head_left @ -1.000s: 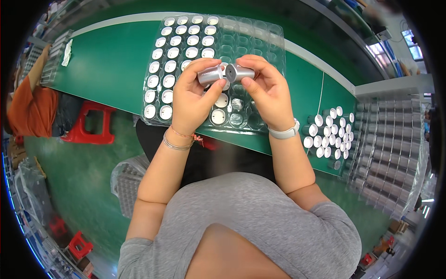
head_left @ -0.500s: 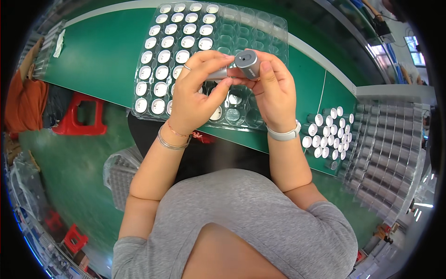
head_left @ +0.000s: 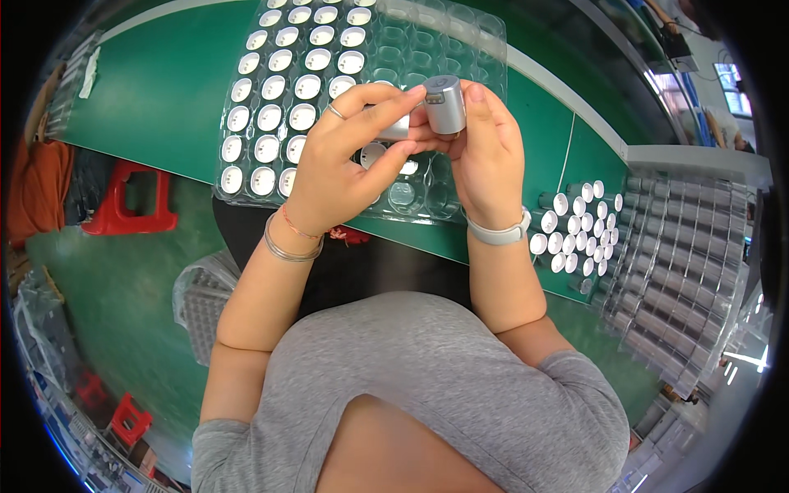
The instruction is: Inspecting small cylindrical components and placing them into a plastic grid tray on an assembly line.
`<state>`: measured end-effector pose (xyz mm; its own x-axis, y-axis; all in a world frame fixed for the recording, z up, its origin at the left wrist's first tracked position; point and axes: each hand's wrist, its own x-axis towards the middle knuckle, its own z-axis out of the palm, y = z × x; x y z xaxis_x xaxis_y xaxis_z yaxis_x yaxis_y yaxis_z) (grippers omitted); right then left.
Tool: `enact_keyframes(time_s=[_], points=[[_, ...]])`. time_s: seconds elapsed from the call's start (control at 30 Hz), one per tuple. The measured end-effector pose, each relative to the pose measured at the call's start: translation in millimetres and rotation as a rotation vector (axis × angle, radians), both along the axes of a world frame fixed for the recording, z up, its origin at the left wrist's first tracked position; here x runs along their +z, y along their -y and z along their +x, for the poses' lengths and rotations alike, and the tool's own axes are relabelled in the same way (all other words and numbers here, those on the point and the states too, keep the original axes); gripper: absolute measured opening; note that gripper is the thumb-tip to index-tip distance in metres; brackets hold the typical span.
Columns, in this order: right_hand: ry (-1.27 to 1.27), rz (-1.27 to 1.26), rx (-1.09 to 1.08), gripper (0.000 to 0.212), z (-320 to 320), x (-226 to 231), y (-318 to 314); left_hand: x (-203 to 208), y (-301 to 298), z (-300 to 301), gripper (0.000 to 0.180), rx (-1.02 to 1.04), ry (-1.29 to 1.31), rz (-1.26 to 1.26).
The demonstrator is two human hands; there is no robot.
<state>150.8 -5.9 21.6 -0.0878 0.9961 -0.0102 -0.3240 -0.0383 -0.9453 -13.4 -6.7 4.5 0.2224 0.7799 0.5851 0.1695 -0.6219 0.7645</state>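
Silver cylinder [head_left: 446, 113], upper centre, is pinched in the right hand [head_left: 491, 160]; the left hand's [head_left: 333, 164] fingers curl round a second cylinder [head_left: 399, 126], partly hidden. Beyond, a clear tray [head_left: 411, 62] nears the table's edge; green tabletop [head_left: 156, 103] stretches upper left.

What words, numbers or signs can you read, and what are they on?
No words or numbers are readable here.
Silver cylinder upright in the right hand: a faint mark on top, too small to read.
White cylinder ends in the clear plastic tray: tiny dark marks, too small to tell if print.
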Motion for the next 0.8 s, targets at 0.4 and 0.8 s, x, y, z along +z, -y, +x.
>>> enact_keyframes(time_s=[0.4, 0.8], points=[[-0.008, -0.005, 0.019, 0.043, 0, 1, 0, -6, 0, 0, 0.051, -0.024, 0.07, -0.046], [0.013, -0.008, -0.091, 0.041, 2, 2, -1, -8, 2, -5, 0.048, -0.094, 0.46, -0.389]])
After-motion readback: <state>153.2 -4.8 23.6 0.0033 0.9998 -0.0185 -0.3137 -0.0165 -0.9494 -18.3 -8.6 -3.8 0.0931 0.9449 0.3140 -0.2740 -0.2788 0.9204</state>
